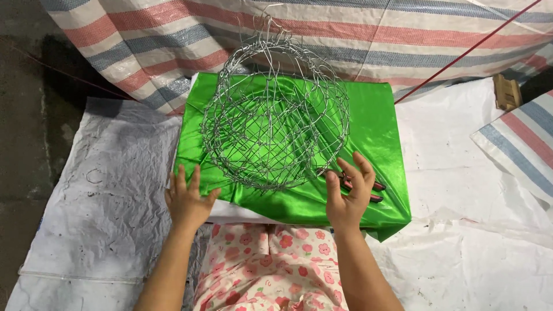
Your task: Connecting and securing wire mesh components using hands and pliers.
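A round wire mesh basket frame point(275, 112) rests on a shiny green cloth point(377, 124) spread over a low flat surface. My left hand point(187, 198) lies palm down on the cloth's near left edge, fingers apart, just beside the frame's lower left rim. Near the frame's lower right rim my right hand point(348, 193) hovers with fingers spread, holding nothing. Red-handled pliers point(374, 190) lie on the cloth, partly hidden behind my right hand.
A striped tarp point(173, 34) hangs behind the frame. White plastic sheeting point(109, 184) covers the ground on both sides. A small wooden block point(507, 92) sits at the far right. My flower-print trousers point(271, 268) fill the bottom centre.
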